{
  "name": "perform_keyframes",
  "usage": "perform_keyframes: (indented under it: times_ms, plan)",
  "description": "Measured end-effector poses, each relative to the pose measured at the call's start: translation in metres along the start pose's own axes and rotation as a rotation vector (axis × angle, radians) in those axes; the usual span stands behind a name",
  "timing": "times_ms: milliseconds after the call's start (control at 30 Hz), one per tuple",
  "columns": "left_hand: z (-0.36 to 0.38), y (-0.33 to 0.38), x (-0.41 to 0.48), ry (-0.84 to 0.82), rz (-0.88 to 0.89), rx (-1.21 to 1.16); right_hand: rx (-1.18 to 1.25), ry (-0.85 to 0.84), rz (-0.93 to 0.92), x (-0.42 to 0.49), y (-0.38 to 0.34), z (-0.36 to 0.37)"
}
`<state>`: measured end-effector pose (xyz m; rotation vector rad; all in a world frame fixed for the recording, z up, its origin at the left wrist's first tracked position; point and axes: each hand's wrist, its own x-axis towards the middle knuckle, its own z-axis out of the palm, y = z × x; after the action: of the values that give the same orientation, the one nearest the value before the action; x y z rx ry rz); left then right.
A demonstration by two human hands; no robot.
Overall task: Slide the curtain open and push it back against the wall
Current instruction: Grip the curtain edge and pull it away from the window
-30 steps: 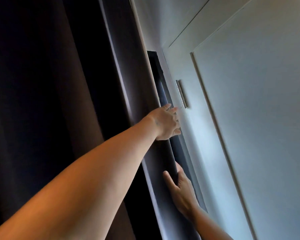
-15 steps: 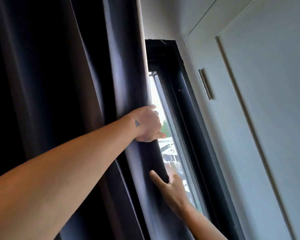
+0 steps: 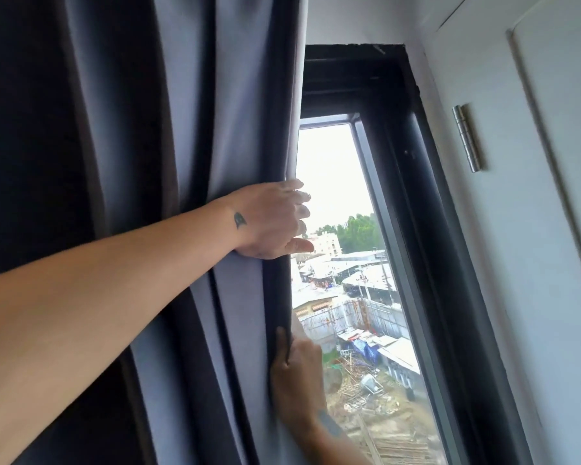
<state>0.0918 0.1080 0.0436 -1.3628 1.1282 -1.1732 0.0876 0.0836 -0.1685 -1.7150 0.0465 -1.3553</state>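
Observation:
A dark grey curtain [image 3: 195, 129] hangs in heavy folds over the left half of the view. Its free edge runs down the middle, beside a narrow strip of uncovered window [image 3: 336, 196]. My left hand [image 3: 272, 226] reaches in from the left and wraps its fingers around that edge at mid height, thumb underneath. Lower down, my right hand [image 3: 297, 380] comes up from the bottom and pinches the same edge, thumb on the room side and fingers behind the fabric.
A black window frame [image 3: 413, 196] borders the glass on the right and top. Beyond it stands a white wall [image 3: 517, 297] with a metal hinge [image 3: 468, 139] and a white door panel [image 3: 571, 112]. Rooftops and a building site show outside.
The curtain edge has travelled left with both hands on it. The window went from almost fully covered to a bright open strip.

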Motion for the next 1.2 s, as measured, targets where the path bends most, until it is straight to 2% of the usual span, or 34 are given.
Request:
perform_keyframes:
  times_ms: [233,667,833,1033,1200]
  plan:
    - [0.011,-0.011,-0.049,0.033,0.036,0.074,0.035,0.015,-0.059,-0.024,-0.024,0.036]
    - [0.031,-0.021,-0.137,-0.189,-0.102,-0.006,0.213,-0.087,-0.158,-0.062,-0.076,0.079]
    - [0.029,-0.022,-0.163,-0.198,-0.127,-0.013,0.253,-0.128,-0.182,-0.077,-0.09,0.1]
    - [0.033,0.005,-0.22,-0.325,-0.152,-0.051,0.295,-0.338,-0.075,-0.11,-0.096,0.117]
    - [0.029,0.02,-0.268,-0.31,-0.195,-0.093,0.306,-0.439,-0.097,-0.13,-0.111,0.131]
